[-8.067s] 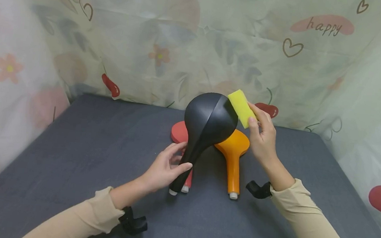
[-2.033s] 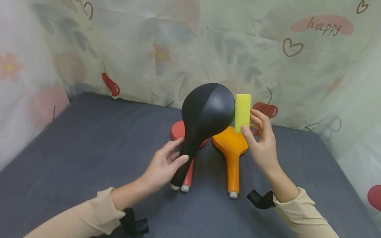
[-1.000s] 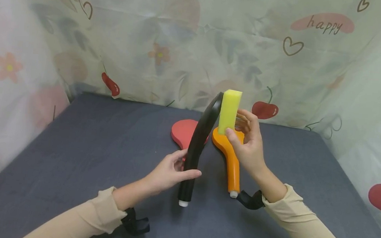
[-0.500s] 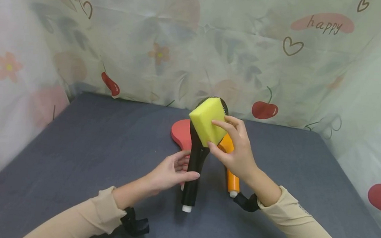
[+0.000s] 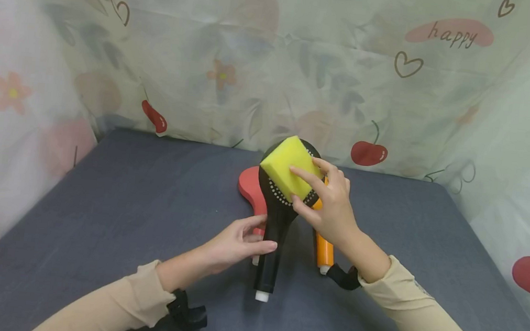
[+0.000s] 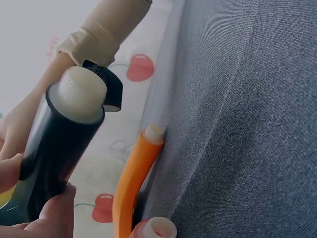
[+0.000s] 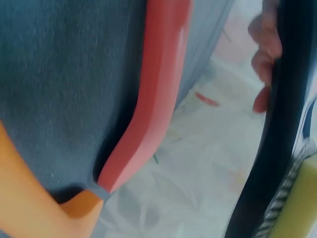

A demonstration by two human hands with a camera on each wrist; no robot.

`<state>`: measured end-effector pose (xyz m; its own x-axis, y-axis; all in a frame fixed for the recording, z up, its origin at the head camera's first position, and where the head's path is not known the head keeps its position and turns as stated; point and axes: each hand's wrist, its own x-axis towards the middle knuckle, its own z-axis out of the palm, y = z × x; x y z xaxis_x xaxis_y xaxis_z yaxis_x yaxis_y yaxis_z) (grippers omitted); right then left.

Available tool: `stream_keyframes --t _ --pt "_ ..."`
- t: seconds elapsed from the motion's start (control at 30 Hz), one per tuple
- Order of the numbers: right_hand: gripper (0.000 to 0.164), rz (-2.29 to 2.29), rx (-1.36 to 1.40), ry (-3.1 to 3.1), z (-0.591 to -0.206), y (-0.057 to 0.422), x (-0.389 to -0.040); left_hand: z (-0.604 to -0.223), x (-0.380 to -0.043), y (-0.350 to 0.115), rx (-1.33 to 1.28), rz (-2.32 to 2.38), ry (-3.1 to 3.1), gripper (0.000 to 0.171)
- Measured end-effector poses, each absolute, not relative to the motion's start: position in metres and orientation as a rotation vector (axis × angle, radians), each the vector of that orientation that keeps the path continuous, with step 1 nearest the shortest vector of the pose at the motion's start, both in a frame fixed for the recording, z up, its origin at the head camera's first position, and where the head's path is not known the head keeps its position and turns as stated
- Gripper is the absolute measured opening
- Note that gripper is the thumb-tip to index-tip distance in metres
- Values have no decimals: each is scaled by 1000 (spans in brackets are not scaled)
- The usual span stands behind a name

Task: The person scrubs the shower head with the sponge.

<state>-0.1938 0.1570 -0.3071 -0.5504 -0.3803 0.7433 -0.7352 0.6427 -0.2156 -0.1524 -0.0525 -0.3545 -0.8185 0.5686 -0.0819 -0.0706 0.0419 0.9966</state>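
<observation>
My left hand [image 5: 234,243] grips a black shower head [image 5: 274,234] by its handle, thumb in front and fingers behind. It is held up above the table, with its dotted spray face toward the head camera and its white connector end [image 6: 81,91] low. My right hand [image 5: 334,209] pinches a yellow sponge [image 5: 288,167] between thumb and fingers. The sponge lies over the spray face and hides most of it; in the right wrist view its edge [image 7: 301,203] sits right at the nozzle rows. Behind are a red shower head [image 5: 250,185] and an orange shower head [image 5: 324,252], both partly covered.
The red and orange shower heads lie on the dark grey table [image 5: 148,202], their white connector ends toward me. A patterned cloth [image 5: 273,71] hangs behind the table and along both sides. Black mounts [image 5: 188,311] stick out from the wrists.
The black shower head has turned from its smooth back, through edge-on, to its spray face. The sponge has moved left from its edge onto that face, tilting. Both hands keep their holds.
</observation>
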Motion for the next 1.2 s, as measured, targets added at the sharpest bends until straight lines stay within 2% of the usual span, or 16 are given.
stream_keyframes --t 0.17,0.37,0.57,0.97,1.2 --pt "44 683 726 -2234 -303 164 -201 -358 -155 -52 487 1898 1845 67" --pt "43 644 599 -2265 -300 168 -205 -359 -155 -54 458 1907 1838 66" --pt "51 577 611 -2282 -301 165 -204 -358 -155 -53 436 1899 1811 65" --pt "46 439 854 -2220 -307 157 -197 -358 -155 -50 357 1919 1822 66" --pt "39 571 686 -2234 -300 164 -203 -359 -154 -51 354 1917 1831 64"
